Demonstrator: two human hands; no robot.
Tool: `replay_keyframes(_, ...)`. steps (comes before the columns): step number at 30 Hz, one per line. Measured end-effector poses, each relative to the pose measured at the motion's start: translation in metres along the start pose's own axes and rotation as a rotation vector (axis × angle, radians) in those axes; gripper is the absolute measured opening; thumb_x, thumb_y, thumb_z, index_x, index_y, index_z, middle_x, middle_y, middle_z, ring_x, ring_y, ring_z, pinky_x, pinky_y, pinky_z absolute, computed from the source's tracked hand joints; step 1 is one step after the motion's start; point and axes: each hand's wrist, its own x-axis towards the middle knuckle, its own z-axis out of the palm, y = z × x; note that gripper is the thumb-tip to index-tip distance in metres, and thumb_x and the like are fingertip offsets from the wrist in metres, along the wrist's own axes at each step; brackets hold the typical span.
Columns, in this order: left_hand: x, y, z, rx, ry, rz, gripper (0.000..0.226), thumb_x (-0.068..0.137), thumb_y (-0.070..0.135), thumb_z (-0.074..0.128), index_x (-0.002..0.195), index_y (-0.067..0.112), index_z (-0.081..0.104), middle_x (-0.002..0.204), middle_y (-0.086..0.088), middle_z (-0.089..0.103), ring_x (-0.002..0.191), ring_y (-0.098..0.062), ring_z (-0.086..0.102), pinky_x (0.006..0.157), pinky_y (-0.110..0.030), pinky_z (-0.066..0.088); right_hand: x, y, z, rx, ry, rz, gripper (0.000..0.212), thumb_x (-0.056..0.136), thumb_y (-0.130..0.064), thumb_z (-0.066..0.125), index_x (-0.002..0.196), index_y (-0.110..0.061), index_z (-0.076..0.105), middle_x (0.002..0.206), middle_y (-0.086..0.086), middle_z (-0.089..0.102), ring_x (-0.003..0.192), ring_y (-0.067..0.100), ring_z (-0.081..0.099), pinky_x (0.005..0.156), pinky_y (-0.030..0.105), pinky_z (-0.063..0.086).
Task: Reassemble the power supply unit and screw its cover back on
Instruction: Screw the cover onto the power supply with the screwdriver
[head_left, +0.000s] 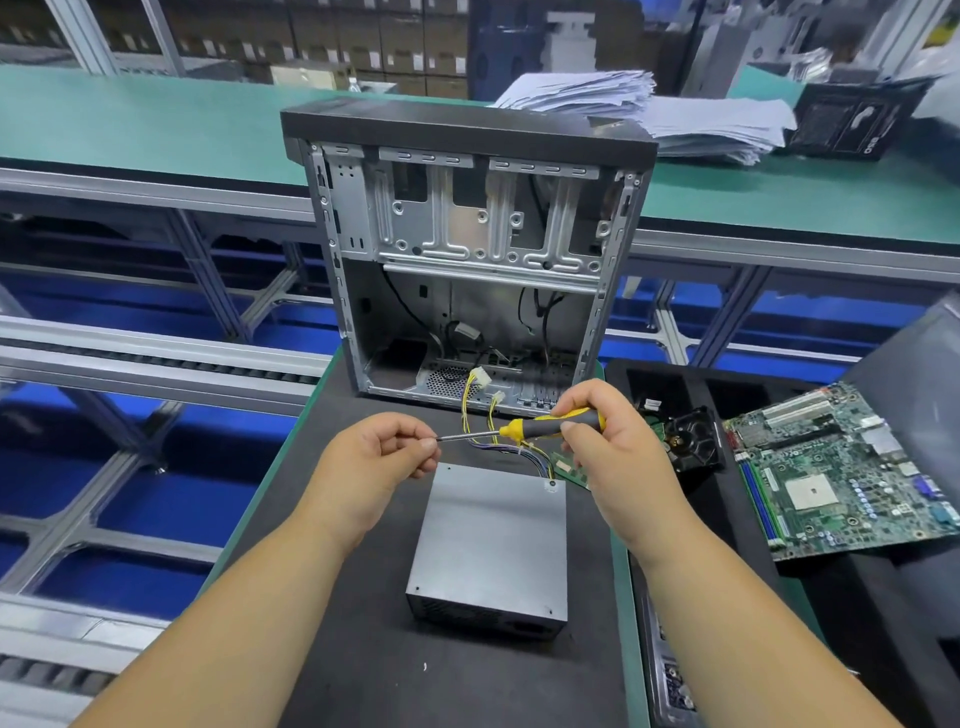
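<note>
The grey power supply unit (491, 545) lies flat on the black mat with its cover on top, and one screw (551, 484) shows in the far right corner. Its yellow and purple cables (485, 415) run out the back toward the case. My right hand (602, 441) grips the yellow-and-black screwdriver (545, 425) by the handle, held level above the unit. My left hand (384, 457) pinches the screwdriver's metal tip between thumb and fingers; whether a screw sits there I cannot tell.
An open computer case (467, 249) stands upright just behind the unit. A green motherboard (841, 473) and a black fan (693, 441) lie on the black foam to the right. A small white speck (425, 666) lies on the mat near the front. Conveyor rails run on the left.
</note>
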Motion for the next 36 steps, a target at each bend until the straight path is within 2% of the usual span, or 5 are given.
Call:
replay_keyframes(3,0.006,-0.003,-0.003,-0.069,0.014,-0.04,0.026,0.093,0.005,0.062,0.077,0.021,0.075,0.076,-0.006,0.074,0.067,-0.009,0.066,0.062,-0.016,0.052,0.003,-0.002,0.008,-0.037,-0.016,0.006,0.027,0.09,-0.004,0.046,0.088,-0.029,0.057,0.067,-0.006,0.046,0.064,0.01,0.042,0.054,0.02,0.034)
replay_keyframes(11,0.018,-0.015,-0.013,-0.173,0.016,-0.133,0.016,0.094,0.004,0.06,0.086,0.009,0.073,0.075,-0.005,0.073,0.064,-0.008,0.064,0.059,-0.016,0.051,0.013,-0.003,0.028,-0.079,0.018,0.01,0.024,0.095,-0.012,0.051,0.088,-0.034,0.057,0.074,0.003,0.057,0.075,0.031,0.053,0.063,0.034,0.04)
replay_keyframes(19,0.029,-0.027,-0.012,-0.187,-0.064,-0.078,0.02,0.099,0.014,0.054,0.096,0.015,0.074,0.093,-0.005,0.076,0.088,-0.015,0.072,0.075,-0.02,0.055,0.027,-0.007,0.035,-0.096,0.12,0.075,0.015,0.095,-0.024,0.055,0.083,-0.031,0.061,0.061,-0.001,0.059,0.052,0.007,0.049,0.046,0.014,0.04)
replay_keyframes(26,0.039,-0.049,-0.011,0.286,-0.254,-0.084,0.035,0.088,0.017,0.068,0.119,0.033,0.063,0.117,0.016,0.063,0.106,0.006,0.058,0.098,-0.02,0.046,0.044,-0.02,0.032,-0.54,-0.022,-0.024,0.009,0.091,-0.027,0.054,0.084,-0.033,0.053,0.07,-0.016,0.063,0.043,0.006,0.043,0.041,0.021,0.037)
replay_keyframes(36,0.04,-0.06,-0.008,0.36,-0.259,-0.092,0.024,0.076,0.027,0.08,0.092,0.041,0.069,0.097,0.013,0.068,0.089,0.004,0.063,0.082,-0.017,0.049,0.06,-0.034,0.055,-0.822,-0.18,-0.061,0.007,0.091,-0.032,0.055,0.085,-0.032,0.05,0.065,-0.003,0.059,0.054,0.013,0.048,0.053,0.036,0.046)
